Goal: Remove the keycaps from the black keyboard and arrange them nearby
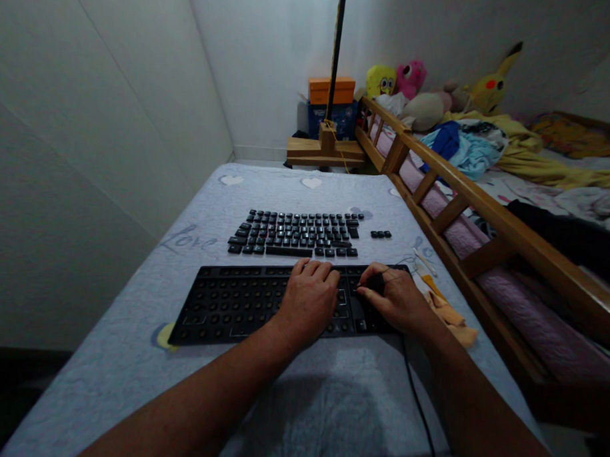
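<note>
A black keyboard base (227, 303) with its keycaps taken off lies on a grey bedsheet (114, 355). Beyond it the loose black keycaps (295, 233) are laid out in rows, with a small group of three keycaps (380, 234) to their right. My left hand (310, 298) rests knuckles-up on the right part of the base, fingers curled. My right hand (395, 299) sits at the base's right end, pinching a small dark thing I cannot make out. A black cable (415, 398) runs from the base toward me.
An orange-yellow cloth (451, 317) and thin white sticks (425, 261) lie right of the keyboard. A wooden bed rail (484, 209) runs along the right, with plush toys (410, 81) and bedding behind. Boxes (332, 101) and a dark pole (337, 47) stand at the back.
</note>
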`<state>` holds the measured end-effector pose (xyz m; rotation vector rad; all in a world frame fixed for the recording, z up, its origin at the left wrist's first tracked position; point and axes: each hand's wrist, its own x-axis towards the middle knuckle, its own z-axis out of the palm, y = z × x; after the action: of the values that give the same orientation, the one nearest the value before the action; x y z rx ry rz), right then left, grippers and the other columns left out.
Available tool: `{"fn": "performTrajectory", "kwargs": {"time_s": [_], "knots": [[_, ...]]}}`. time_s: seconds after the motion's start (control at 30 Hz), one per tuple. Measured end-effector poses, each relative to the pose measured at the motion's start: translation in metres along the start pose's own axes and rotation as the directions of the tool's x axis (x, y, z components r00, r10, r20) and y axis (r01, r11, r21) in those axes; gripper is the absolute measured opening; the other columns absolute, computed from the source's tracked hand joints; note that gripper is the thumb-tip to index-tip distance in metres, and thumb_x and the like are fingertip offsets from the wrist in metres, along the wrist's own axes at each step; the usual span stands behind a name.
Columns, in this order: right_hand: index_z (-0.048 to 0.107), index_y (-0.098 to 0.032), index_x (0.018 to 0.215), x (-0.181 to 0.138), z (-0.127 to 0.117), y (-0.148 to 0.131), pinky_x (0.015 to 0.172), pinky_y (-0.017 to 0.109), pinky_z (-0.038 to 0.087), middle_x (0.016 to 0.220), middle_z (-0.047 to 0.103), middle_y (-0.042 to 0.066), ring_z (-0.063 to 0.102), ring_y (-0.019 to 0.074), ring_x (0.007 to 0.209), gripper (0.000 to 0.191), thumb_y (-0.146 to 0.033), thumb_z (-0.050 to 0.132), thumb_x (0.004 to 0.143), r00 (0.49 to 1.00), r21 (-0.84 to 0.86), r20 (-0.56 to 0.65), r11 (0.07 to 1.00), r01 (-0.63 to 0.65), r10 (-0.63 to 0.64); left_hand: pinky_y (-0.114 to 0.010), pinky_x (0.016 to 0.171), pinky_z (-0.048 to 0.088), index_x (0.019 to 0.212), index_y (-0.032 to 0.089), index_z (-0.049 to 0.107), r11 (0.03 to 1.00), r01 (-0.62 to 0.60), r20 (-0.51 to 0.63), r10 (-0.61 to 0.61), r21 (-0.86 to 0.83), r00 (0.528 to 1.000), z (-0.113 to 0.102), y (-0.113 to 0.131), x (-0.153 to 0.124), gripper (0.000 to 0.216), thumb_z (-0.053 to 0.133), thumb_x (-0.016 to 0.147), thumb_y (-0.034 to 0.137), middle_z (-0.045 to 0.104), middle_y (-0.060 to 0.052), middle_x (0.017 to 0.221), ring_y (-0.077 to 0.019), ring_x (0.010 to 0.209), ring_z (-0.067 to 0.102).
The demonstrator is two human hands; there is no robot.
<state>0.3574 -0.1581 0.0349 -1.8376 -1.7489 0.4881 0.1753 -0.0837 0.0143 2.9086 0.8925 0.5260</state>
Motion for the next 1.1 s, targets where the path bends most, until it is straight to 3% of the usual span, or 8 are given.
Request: {"fn": "performTrajectory", "kwargs": {"time_s": [0.27, 0.4, 0.8, 1.1], "knots": [[0.062, -0.019, 0.083, 0.015, -0.008, 0.004, 0.06, 0.026, 0.039, 0.068, 0.063, -0.001, 0.057, 0.0148, 0.063, 0.006, -0.023, 0.064, 0.079, 0.988, 0.039, 0.126, 0.995, -0.092, 0.087, -0.046, 0.099, 0.039, 0.1, 0.018, 0.064, 1.0, -0.006, 0.016, 0.006, 0.005, 1.0, -0.001, 0.0, 0.0, 0.015, 0.052, 0.093, 0.022, 0.066, -0.008, 0.106, -0.0261, 0.104, 0.057], [0.062, -0.019, 0.083, 0.025, -0.012, 0.008, 0.062, 0.027, 0.04, 0.072, 0.064, 0.0, 0.058, 0.0155, 0.068, 0.009, -0.025, 0.066, 0.077, 0.978, 0.084, 0.188, 0.991, -0.106, 0.088, -0.045, 0.098, 0.04, 0.1, 0.018, 0.064, 1.0, -0.009, 0.018, 0.009, 0.006, 1.0, -0.002, 0.001, 0.0, 0.015, 0.051, 0.093, 0.022, 0.066, -0.008, 0.106, -0.0261, 0.104, 0.057], [0.06, -0.02, 0.084, 0.028, -0.023, 0.005, 0.067, 0.027, 0.04, 0.077, 0.062, -0.001, 0.056, 0.0154, 0.073, 0.008, -0.016, 0.062, 0.078, 0.949, 0.063, 0.313, 0.998, 0.015, -0.034, -0.045, 0.097, 0.04, 0.096, 0.019, 0.063, 1.0, -0.013, 0.008, 0.013, 0.01, 1.0, -0.002, 0.0, 0.0, 0.012, 0.053, 0.091, 0.022, 0.066, -0.008, 0.103, -0.0258, 0.102, 0.057], [0.057, -0.021, 0.078, 0.029, -0.021, -0.019, 0.061, 0.026, 0.038, 0.07, 0.061, -0.001, 0.054, 0.0151, 0.065, 0.018, -0.005, 0.061, 0.073, 0.953, -0.139, 0.298, 0.986, 0.091, -0.046, -0.046, 0.097, 0.039, 0.098, 0.019, 0.064, 1.0, -0.02, 0.001, 0.02, 0.008, 1.0, 0.0, 0.0, 0.0, 0.013, 0.054, 0.091, 0.022, 0.066, -0.008, 0.104, -0.0261, 0.102, 0.057]]}}
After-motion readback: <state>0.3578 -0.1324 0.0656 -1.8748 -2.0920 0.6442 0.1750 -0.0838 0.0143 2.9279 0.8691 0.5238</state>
